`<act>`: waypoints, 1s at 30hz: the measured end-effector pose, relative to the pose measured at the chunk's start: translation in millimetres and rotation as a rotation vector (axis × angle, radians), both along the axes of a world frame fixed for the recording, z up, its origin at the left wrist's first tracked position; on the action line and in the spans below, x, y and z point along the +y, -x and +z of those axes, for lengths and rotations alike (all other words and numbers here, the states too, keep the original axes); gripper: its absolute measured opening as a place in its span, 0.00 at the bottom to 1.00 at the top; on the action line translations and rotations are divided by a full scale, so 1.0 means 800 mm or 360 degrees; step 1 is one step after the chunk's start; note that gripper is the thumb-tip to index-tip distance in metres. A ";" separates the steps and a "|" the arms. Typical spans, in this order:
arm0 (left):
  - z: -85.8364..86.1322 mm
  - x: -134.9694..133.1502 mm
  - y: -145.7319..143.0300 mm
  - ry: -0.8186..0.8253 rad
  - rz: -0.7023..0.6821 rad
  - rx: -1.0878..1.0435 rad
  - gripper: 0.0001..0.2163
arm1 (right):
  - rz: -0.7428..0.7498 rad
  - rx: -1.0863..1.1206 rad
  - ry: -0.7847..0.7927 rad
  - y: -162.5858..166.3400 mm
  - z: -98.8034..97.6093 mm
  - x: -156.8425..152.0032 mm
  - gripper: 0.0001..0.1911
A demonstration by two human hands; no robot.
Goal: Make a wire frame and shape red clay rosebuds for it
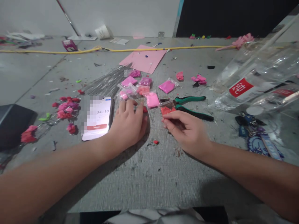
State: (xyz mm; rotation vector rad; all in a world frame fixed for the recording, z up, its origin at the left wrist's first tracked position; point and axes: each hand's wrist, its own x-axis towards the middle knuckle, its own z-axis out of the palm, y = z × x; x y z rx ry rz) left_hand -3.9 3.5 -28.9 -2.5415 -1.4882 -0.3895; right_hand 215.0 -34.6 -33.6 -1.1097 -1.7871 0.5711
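My left hand (pixel 128 124) rests palm down on the grey table, fingers bent and spread, beside a phone. A small red piece of modelling clay (pixel 145 109) shows at its index finger. My right hand (pixel 187 130) has thumb and index finger pinched together at the near edge of a flat red clay packet (pixel 166 110). What lies between those fingertips is too small to make out. Green-handled pliers (pixel 190 99) lie just beyond my right hand. Between the hands is a red crumb of clay (pixel 156 142). Pink clay packets (pixel 152 99) lie ahead in clear bags.
The phone (pixel 100 119) shows a timer. Left of it lie red and pink clay shapes on wires (pixel 67 107). Thin wires (pixel 106 82) fan out behind. Plastic bottles (pixel 243 88) lie at right above a bunch of charms (pixel 257 140). A yellow cable (pixel 140 49) crosses the back near pink paper (pixel 144 60).
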 end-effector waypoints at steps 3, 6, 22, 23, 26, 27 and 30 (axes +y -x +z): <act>0.000 0.003 0.001 0.0034 -0.0036 0.0017 0.16 | 0.0036 -0.0027 -0.0048 0.000 0.000 0.001 0.06; 0.000 0.007 0.002 0.0023 -0.0146 -0.0207 0.11 | 0.0053 -0.0001 -0.0026 0.000 -0.001 0.002 0.06; 0.005 -0.008 -0.006 0.0560 -0.0557 -0.1222 0.07 | 0.0144 0.0035 0.0157 -0.004 -0.002 0.009 0.07; 0.004 -0.007 -0.005 0.0551 -0.0569 -0.1214 0.07 | 0.0147 0.0037 0.0162 -0.004 -0.002 0.009 0.07; 0.002 -0.007 -0.004 0.0527 -0.0615 -0.1194 0.07 | 0.0156 0.0051 0.0191 -0.004 -0.003 0.009 0.06; 0.001 -0.007 -0.004 0.0523 -0.0639 -0.1194 0.08 | 0.0159 0.0053 0.0204 -0.004 -0.003 0.008 0.05; 0.003 -0.009 -0.004 0.0504 -0.0694 -0.1143 0.09 | 0.0165 0.0039 0.0227 -0.003 -0.001 0.006 0.04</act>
